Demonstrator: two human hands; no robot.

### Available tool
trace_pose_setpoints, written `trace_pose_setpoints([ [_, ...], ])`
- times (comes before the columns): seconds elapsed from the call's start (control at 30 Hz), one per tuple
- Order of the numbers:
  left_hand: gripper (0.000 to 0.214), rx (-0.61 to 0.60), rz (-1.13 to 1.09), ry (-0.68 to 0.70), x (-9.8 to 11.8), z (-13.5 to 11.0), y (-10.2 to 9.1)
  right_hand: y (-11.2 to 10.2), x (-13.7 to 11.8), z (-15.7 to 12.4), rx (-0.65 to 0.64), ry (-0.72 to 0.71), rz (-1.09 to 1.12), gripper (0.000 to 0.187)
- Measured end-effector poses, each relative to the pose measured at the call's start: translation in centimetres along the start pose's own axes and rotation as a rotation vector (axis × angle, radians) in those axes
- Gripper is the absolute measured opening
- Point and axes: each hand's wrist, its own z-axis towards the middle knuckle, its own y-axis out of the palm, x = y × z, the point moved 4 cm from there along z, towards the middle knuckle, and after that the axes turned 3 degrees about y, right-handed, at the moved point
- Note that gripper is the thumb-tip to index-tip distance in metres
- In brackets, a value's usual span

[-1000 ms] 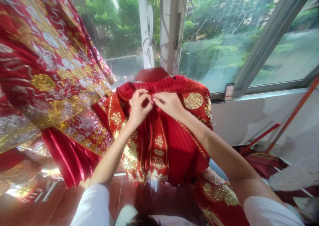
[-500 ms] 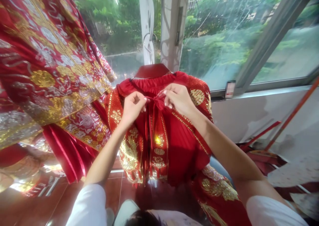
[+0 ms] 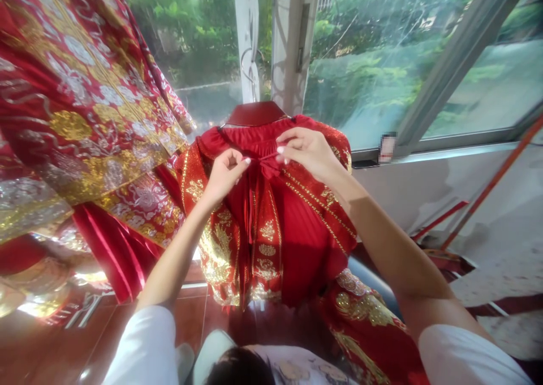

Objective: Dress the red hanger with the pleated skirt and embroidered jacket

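A red garment (image 3: 303, 243) with gold embroidery and beaded trim hangs on a dark red hanger (image 3: 258, 114) in front of me. At its gathered neckline is a knotted red ribbon (image 3: 268, 165). My left hand (image 3: 227, 173) pinches one end of this ribbon between thumb and fingertips. On the other side my right hand (image 3: 307, 152) grips the other end, thumb against the fingers. The ribbon stretches nearly level between both hands. Several thin strands hang down the garment's front below the knot.
Another red robe (image 3: 106, 102) with gold and silver embroidery hangs at the left. Sliding windows (image 3: 365, 91) stand behind, with a small pixelated item (image 3: 387, 147) on the sill. A long orange-red pole (image 3: 492, 187) leans at the right. Red tiles (image 3: 190, 317) cover the floor.
My right hand has risen slightly and its fingers have closed on the ribbon, which now looks straighter and tauter. The left hand keeps its pinch. The whole view has shifted a little.
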Motion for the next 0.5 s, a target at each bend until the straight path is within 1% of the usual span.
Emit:
trace_pose_setpoints([
  [0.07, 0.029, 0.001, 0.003, -0.005, 0.0, 0.0, 0.0, -0.2, 0.4, 0.1, -0.024, 0.04, 0.007, 0.014],
  [0.17, 0.03, -0.015, 0.01, -0.004, 0.2, 0.1, 0.1, -0.5, 0.7, 0.2, -0.018, 0.03, -0.026, 0.014],
  [0.3, 0.026, 0.042, 0.006, 0.02, 0.6, 0.2, 0.1, -0.4, 0.7, 0.5, 0.028, 0.019, 0.161, 0.013],
  [0.4, 0.025, 0.073, 0.023, 0.035, 0.8, 0.6, -0.3, -0.5, 1.1, 0.6, 0.065, 0.028, 0.184, 0.011],
  [0.5, 0.019, 0.009, 0.104, 0.081, 0.8, 1.0, -1.1, -1.1, 2.0, 0.8, 0.084, 0.003, 0.139, 0.012],
])
